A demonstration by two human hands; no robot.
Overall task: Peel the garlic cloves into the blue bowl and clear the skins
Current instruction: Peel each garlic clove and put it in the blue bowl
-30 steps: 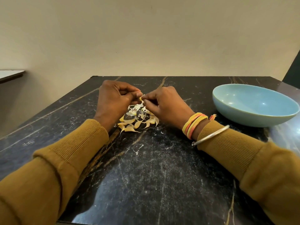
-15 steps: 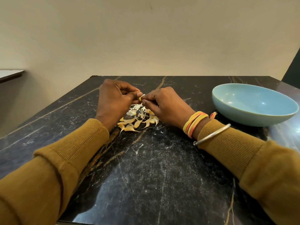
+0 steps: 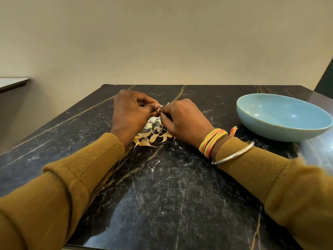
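Note:
A small yellowish garlic clove (image 3: 158, 110) is pinched between the fingertips of both hands, just above the table. My left hand (image 3: 130, 112) curls round it from the left, my right hand (image 3: 183, 120) from the right. Beneath and in front of the hands lies a heap of several garlic cloves (image 3: 153, 137) with white papery skins (image 3: 153, 120) mixed in. The blue bowl (image 3: 282, 116) stands at the right, apart from my right wrist; nothing shows inside it.
The black marble table (image 3: 162, 186) stretches bare toward me, its near edge at the bottom. A beige wall rises behind it. A pale shelf edge (image 3: 12, 83) juts in at far left. Thread bands and a metal bangle circle my right wrist.
Both hands stay together over the heap, working the same clove; the fingers have shifted only slightly. The bowl has not moved.

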